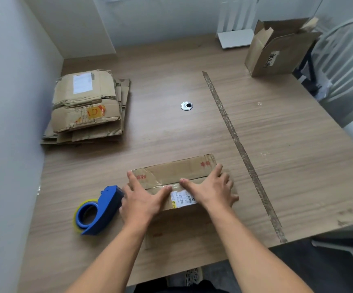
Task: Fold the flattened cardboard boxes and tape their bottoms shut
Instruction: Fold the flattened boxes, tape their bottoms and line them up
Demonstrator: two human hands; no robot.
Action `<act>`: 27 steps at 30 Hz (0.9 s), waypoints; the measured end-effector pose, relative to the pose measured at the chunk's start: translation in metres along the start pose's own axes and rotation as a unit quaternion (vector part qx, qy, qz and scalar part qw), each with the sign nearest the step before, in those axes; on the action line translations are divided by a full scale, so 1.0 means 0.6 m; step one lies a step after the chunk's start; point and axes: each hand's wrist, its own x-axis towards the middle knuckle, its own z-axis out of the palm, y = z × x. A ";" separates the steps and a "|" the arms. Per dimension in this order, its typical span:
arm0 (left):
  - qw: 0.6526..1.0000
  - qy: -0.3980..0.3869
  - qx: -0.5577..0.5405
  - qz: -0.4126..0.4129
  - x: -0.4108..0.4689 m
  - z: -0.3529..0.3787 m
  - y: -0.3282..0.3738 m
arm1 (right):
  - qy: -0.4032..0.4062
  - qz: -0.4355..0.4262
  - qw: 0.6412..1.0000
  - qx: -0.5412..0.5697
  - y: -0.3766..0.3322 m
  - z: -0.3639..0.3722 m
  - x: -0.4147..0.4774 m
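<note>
A folded cardboard box [177,170] stands near the table's front edge with its flaps closed on top, bearing red print and a white label. My left hand [143,199] lies flat on the left part of the flaps, fingers spread. My right hand [210,189] presses flat on the right part, fingers reaching over the right edge. A blue tape dispenser [99,210] with a yellowish roll lies on the table just left of my left hand. A stack of flattened boxes [87,106] lies at the far left by the wall.
An assembled open box [277,49] stands at the far right corner. A strip of old tape [243,153] runs diagonally across the wooden table [160,134]. A round cable grommet [186,105] sits mid-table. A white stand [234,39] is at the back, a chair [344,60] at right.
</note>
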 end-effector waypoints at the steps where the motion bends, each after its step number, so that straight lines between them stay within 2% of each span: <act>1: 1.000 0.011 0.000 -0.008 0.001 0.003 0.002 | 0.013 0.001 1.000 0.009 -0.004 0.004 -0.001; 5: 0.997 0.040 -0.058 -0.013 0.002 0.001 0.005 | 0.042 -0.021 0.996 0.078 0.009 0.005 0.015; 9: 0.990 0.058 -0.125 0.025 0.013 -0.010 -0.032 | 0.061 -0.096 0.984 0.137 0.048 0.002 0.045; 11: 0.986 0.050 -0.150 0.058 0.018 -0.018 -0.058 | 0.054 -0.121 0.976 0.174 0.060 -0.010 0.051; 14: 0.965 0.028 -0.247 0.085 0.017 -0.032 -0.082 | 0.036 -0.127 0.955 0.264 0.071 -0.031 0.056; 17: 0.913 0.015 -0.395 0.097 0.014 -0.054 -0.088 | -0.011 -0.067 0.898 0.434 0.075 -0.060 0.056; 19: 0.886 0.007 -0.448 0.118 0.006 -0.074 -0.081 | -0.075 -0.022 0.853 0.516 0.072 -0.087 0.052; 21: 0.875 0.008 -0.462 0.145 -0.003 -0.093 -0.065 | -0.120 -0.029 0.843 0.524 0.066 -0.107 0.045; 24: 0.877 0.028 -0.448 0.171 -0.001 -0.112 -0.044 | -0.156 -0.067 0.840 0.516 0.057 -0.124 0.037; 27: 0.875 0.027 -0.455 0.166 0.001 -0.121 -0.032 | -0.197 -0.094 0.814 0.539 0.057 -0.144 0.030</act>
